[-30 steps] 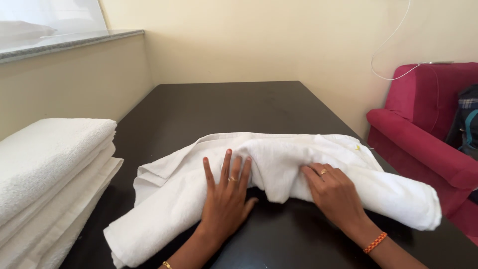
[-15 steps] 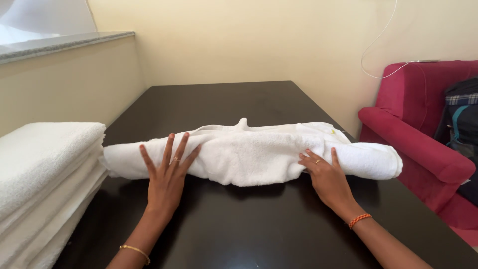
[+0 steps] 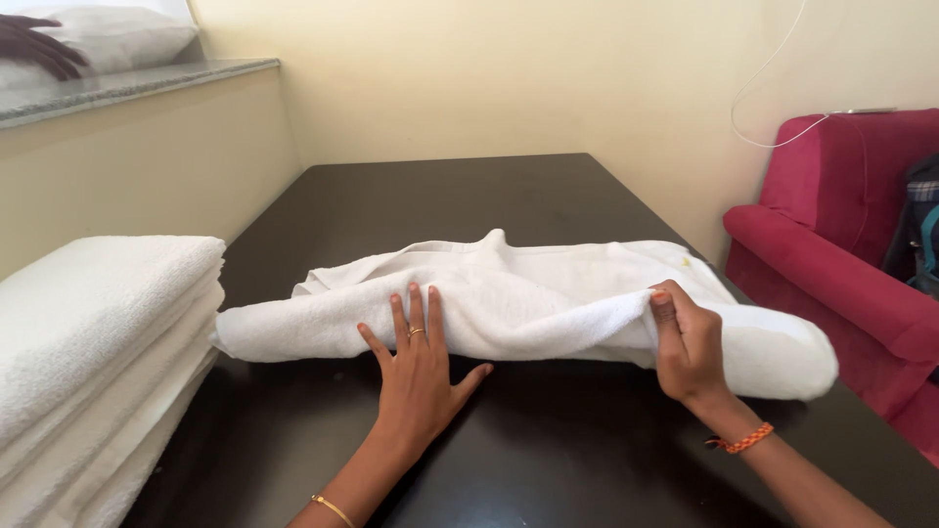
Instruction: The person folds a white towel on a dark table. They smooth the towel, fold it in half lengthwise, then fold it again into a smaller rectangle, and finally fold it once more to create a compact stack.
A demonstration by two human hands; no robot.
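Note:
A white towel (image 3: pixel 548 298) lies bunched lengthwise across the dark table (image 3: pixel 440 196). My left hand (image 3: pixel 419 367) rests flat, fingers spread, on the towel's near edge left of centre. My right hand (image 3: pixel 688 342) pinches the towel's near edge on the right and lifts that fold slightly. Both wrists carry thin bracelets, and a ring sits on my left hand.
A stack of folded white towels (image 3: pixel 88 352) stands at the table's left edge. A red armchair (image 3: pixel 841 264) with a bag (image 3: pixel 919 235) on it is at the right. Another person's hand (image 3: pixel 39 44) rests on a white pillow beyond the grey ledge, top left.
My left hand has slid right toward the towel's middle. My right hand has gone from lying flat to gripping the near edge. The towel has loosened and spread at its left end.

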